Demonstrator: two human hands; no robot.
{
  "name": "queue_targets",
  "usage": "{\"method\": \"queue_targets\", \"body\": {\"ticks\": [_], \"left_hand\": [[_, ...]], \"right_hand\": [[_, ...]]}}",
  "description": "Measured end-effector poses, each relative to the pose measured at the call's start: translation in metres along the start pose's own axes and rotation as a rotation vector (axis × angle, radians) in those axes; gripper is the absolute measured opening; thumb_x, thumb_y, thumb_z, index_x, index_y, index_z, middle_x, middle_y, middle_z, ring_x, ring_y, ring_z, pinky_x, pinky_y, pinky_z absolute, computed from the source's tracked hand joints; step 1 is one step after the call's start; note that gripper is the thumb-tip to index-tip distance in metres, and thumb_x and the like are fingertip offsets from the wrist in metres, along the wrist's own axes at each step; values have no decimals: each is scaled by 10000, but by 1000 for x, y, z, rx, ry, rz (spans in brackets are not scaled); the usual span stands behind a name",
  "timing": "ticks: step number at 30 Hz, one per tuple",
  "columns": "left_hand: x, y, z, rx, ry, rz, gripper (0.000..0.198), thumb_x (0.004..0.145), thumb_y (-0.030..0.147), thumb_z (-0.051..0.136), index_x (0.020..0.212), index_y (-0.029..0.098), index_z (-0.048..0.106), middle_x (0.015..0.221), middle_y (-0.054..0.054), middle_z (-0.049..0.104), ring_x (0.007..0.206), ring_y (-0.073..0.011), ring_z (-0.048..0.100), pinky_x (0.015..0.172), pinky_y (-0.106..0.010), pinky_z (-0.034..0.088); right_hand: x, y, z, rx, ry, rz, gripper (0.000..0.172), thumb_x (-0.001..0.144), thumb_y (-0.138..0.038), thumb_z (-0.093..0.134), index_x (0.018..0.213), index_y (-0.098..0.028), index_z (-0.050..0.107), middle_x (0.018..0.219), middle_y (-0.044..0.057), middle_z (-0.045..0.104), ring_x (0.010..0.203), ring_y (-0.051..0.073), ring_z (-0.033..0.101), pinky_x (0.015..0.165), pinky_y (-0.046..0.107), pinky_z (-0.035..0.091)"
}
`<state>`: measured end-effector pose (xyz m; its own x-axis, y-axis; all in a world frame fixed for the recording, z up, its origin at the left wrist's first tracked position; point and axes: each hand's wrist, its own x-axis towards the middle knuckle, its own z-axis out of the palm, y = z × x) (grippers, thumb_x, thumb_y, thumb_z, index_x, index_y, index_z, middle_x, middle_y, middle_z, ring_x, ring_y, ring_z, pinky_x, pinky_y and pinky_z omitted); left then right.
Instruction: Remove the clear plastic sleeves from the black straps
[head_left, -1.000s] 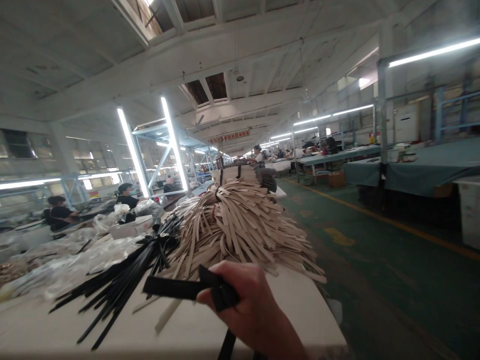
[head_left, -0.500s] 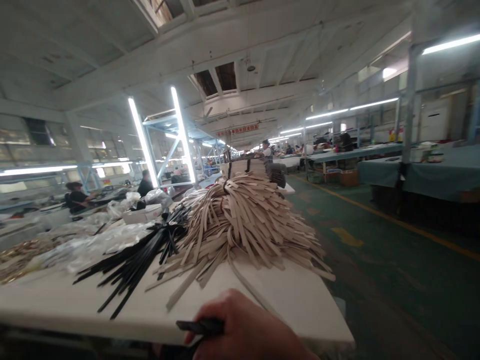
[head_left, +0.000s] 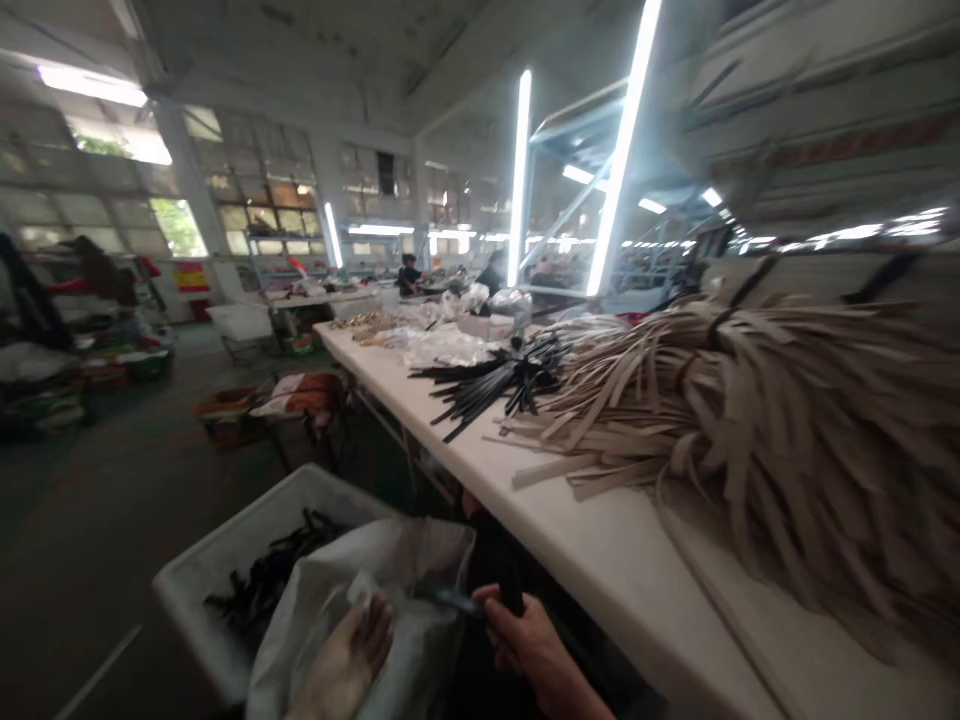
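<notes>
My right hand (head_left: 529,640) is low in front of the table edge, closed on a black strap (head_left: 496,572) that stands up from my fingers over the mouth of a white plastic sack (head_left: 390,560). Fingers stretched out, my left hand (head_left: 346,662) lies against the sack's near side. The sack sits beside a white bin (head_left: 196,580) that has black straps (head_left: 259,585) in it. On the long white table (head_left: 600,545) to the right lie a big heap of beige straps (head_left: 757,420) and a bundle of black straps (head_left: 491,380).
Clear plastic bags (head_left: 442,345) and small parts lie further along the table. Crates and an orange-covered stand (head_left: 300,395) are on the floor left of the table. Two people (head_left: 409,272) work at far benches. A steel frame with bright tube lights (head_left: 622,150) rises behind the table.
My view has swung left and down. My right hand has carried the black strap off the table down to the sack, and my left hand has come into view at the sack.
</notes>
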<state>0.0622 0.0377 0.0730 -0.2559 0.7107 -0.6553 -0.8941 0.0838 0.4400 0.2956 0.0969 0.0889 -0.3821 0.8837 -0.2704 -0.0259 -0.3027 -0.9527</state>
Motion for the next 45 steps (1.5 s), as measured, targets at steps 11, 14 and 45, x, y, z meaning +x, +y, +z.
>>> {"method": "queue_targets", "body": {"ticks": [11,14,45], "left_hand": [[-7,9,21,-1,-89,49,114,912,178,561,831,157,638,830,-52,712,702,-140,671,710,-276,531],[-8,7,19,9,-90,35,115,916,178,558,832,158,635,823,-53,705,704,-144,666,706,-277,516],[6,-5,-6,48,-80,19,175,724,209,783,793,169,628,767,-14,694,671,-114,626,689,-233,488]], "right_hand": [[-14,-17,14,-382,41,-176,346,747,-459,714,935,-168,717,609,1,588,528,127,538,501,251,463],[-16,-14,16,-420,33,-198,317,774,-442,701,951,-180,720,618,-7,585,530,119,536,506,242,460],[8,-17,5,-844,-428,34,402,895,-526,482,826,-179,674,650,32,677,522,152,614,509,250,452]]}}
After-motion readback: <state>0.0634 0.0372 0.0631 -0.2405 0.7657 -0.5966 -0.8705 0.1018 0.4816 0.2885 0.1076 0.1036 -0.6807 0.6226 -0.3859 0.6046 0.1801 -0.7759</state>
